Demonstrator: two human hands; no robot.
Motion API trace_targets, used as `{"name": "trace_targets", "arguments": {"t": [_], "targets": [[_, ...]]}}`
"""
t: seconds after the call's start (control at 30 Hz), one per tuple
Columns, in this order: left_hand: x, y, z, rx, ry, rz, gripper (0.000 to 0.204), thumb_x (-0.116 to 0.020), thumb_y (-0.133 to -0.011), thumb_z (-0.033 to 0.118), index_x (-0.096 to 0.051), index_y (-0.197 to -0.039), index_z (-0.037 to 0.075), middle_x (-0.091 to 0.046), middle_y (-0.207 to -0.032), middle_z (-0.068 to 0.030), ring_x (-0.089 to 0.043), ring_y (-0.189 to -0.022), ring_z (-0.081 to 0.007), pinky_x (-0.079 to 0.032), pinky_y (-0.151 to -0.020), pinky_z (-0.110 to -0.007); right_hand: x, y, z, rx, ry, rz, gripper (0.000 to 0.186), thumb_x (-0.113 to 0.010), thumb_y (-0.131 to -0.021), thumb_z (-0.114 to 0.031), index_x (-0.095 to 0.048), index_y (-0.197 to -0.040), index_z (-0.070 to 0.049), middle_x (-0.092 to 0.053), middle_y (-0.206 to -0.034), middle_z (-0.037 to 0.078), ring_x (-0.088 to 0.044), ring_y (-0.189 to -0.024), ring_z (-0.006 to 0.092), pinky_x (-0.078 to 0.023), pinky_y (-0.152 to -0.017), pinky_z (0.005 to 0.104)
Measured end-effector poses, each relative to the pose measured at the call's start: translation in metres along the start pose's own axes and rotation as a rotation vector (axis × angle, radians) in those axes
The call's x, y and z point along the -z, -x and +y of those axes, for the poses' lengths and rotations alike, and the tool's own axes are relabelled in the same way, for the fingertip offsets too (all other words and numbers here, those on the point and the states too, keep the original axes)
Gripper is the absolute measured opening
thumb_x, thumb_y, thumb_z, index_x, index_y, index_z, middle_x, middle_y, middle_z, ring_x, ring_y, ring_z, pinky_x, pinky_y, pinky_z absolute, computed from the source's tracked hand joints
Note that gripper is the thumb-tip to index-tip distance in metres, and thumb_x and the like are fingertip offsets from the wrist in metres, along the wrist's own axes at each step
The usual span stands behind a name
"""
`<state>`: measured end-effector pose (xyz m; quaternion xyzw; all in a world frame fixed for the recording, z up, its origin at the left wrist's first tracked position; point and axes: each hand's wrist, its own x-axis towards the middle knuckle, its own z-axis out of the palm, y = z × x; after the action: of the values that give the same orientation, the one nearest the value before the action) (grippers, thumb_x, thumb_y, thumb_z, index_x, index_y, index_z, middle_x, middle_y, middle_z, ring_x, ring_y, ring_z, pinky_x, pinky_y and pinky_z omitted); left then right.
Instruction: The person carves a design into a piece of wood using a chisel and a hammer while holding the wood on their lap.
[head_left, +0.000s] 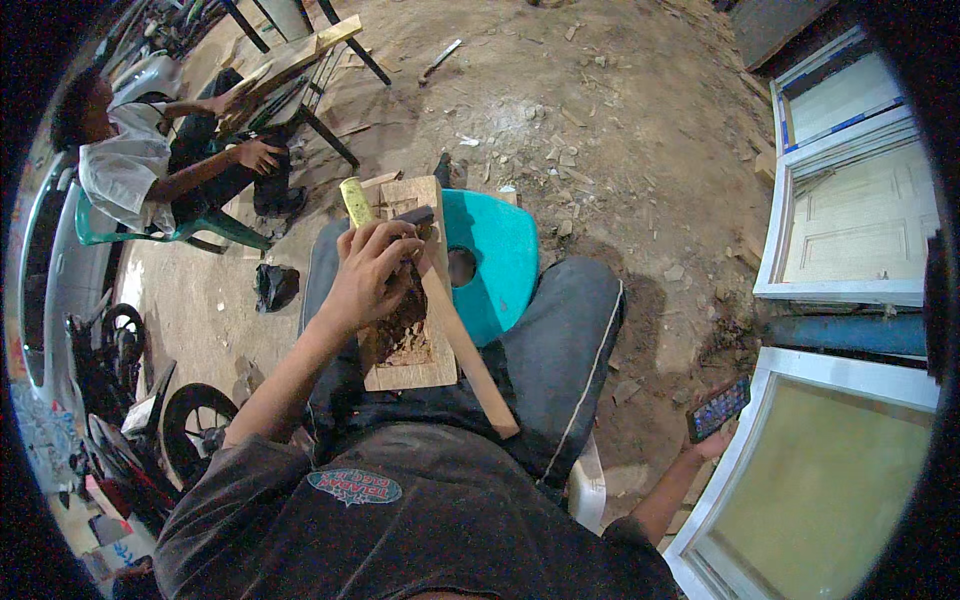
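Across my lap lies a pale wooden block with a rough hollow carved in it, holding wood chips. My left hand is over the block, its fingers curled on a hammer close to its dark head. The hammer's long wooden handle slants down over my thigh. Beside those fingers a yellow cylindrical handle sticks out; what it belongs to is hidden under the hand. Out to the right, my right hand holds a smartphone with a lit screen, low beside a white frame.
A teal plastic stool with a round hole stands between my knees. White framed panels and a glazed frame line the right. At upper left a seated person touches a plank on a stand. Motorcycles are at left; scraps litter the ground.
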<state>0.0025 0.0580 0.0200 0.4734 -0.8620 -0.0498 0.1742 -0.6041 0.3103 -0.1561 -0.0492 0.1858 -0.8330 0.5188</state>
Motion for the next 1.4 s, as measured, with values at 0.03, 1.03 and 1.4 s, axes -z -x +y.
{"name": "trace_targets", "arguments": {"t": [0.03,1.03,1.4], "targets": [[0.001,-0.001,0.002,-0.003,-0.002,0.001,0.042,-0.063,-0.071,0.006,-0.057,-0.112,0.014,-0.053,-0.120,-0.0044,-0.046,-0.117,-0.0275,-0.028,-0.097,-0.044,0.007,-0.002,-0.004,-0.022,-0.055,0.000,0.057,-0.047,-0.093,-0.025,-0.033,-0.144,-0.005,-0.037,-0.147,0.014,-0.034,-0.134,0.0355,-0.025,-0.112,0.0514],[-0.015,-0.013,0.021,0.049,-0.216,-0.071,0.041,-0.064,-0.071,0.009,-0.058,-0.111,0.013,-0.054,-0.121,-0.0069,-0.048,-0.114,-0.0304,-0.031,-0.096,-0.045,0.193,-0.006,0.066,-0.113,0.079,0.043,0.048,-0.042,-0.093,-0.042,-0.051,-0.122,-0.004,-0.057,-0.112,0.011,-0.057,-0.094,0.0269,-0.047,-0.076,0.0397],[-0.013,-0.021,0.028,0.016,-0.294,-0.130,0.032,-0.064,-0.077,0.004,-0.059,-0.108,0.011,-0.056,-0.120,-0.0084,-0.050,-0.113,-0.0286,-0.031,-0.096,-0.041,0.244,-0.022,0.109,-0.220,1.609,0.866,0.089,-0.079,-0.070,-0.044,-0.036,-0.134,0.000,-0.050,-0.126,0.018,-0.051,-0.110,0.0341,-0.044,-0.089,0.0438]]}}
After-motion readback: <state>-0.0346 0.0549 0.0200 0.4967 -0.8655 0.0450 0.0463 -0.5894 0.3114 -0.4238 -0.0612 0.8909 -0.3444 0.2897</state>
